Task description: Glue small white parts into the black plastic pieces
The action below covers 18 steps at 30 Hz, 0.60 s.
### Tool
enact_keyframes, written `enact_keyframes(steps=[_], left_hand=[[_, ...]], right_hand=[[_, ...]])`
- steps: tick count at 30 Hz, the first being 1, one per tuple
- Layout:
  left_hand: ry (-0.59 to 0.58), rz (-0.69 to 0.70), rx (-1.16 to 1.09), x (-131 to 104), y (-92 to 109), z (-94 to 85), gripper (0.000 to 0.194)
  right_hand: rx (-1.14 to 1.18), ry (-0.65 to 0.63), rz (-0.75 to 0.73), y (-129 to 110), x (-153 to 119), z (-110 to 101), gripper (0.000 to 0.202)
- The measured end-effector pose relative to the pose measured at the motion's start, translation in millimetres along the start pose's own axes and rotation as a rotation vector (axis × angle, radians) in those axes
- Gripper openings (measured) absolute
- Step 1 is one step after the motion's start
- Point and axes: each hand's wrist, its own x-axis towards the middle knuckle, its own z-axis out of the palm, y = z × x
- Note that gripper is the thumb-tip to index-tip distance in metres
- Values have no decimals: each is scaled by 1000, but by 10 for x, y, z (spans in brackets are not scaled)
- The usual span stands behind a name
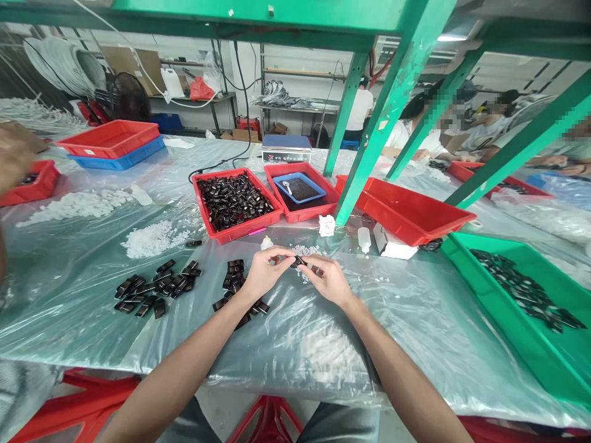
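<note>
At the centre of the head view, a small black part (298,261) is held between the fingertips of both hands. My left hand (268,268) pinches its left side and my right hand (327,275) its right side, above the plastic-covered table (295,344). Small white pieces (308,250) lie scattered just behind the fingers. A loose group of black parts (234,277) sits beside my left wrist, partly hidden by the forearm. Another group of black parts (157,286) lies further left.
A red tray of black parts (244,231), a red tray (309,215) holding a blue tray, and a tilted red tray (406,209) stand behind. Green posts (373,117) rise there. A green bin (489,301) is right. Another person's blurred hand (16,154) shows far left.
</note>
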Motion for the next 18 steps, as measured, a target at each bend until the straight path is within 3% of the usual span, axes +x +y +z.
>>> enact_keyframes(steps=[6,10,13,18], left_hand=[[-13,67,15,-6,-11,19,13],[-40,170,150,-14,54,-7,19],[49,236,235,-7,91,-45,19],[157,207,257,12,52,-81,16]], right_hand=[[139,28,66,7,5,20,34],[276,50,159,73,22,42,36],[366,105,225,104,60,79,36],[470,235,299,10,102,36,43]])
